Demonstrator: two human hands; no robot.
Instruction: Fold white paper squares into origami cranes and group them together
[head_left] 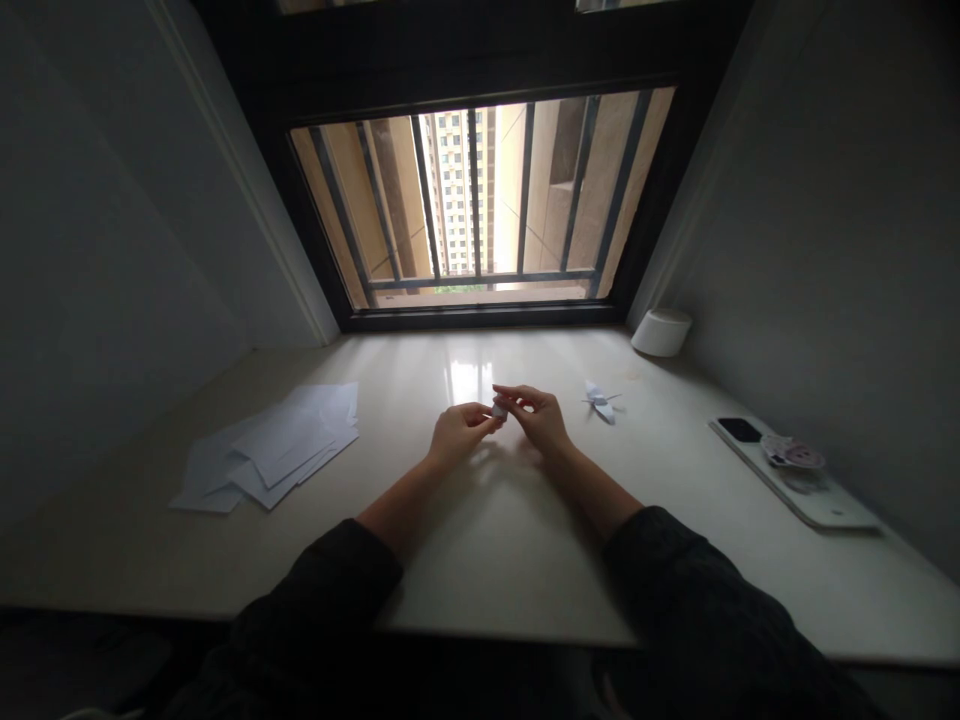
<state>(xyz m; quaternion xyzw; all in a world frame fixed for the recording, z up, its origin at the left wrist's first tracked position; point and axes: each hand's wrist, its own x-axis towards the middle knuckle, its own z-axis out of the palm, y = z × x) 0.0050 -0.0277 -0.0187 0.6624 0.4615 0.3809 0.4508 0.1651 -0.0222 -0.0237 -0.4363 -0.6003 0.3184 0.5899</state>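
My left hand (457, 432) and my right hand (538, 415) meet above the middle of the pale desk (480, 540). Both pinch a small folded piece of white paper (499, 408) between their fingertips. The paper is tiny and mostly hidden by the fingers. Dark sleeves cover both forearms near the desk's front edge. A finished folded paper crane (601, 401) lies on the desk just right of my right hand.
A loose pile of white paper sheets (270, 455) lies at the left. A phone with a round grip (795, 465) lies at the right, and a white round container (661, 332) stands in the back right corner. A barred window (480, 200) fills the back.
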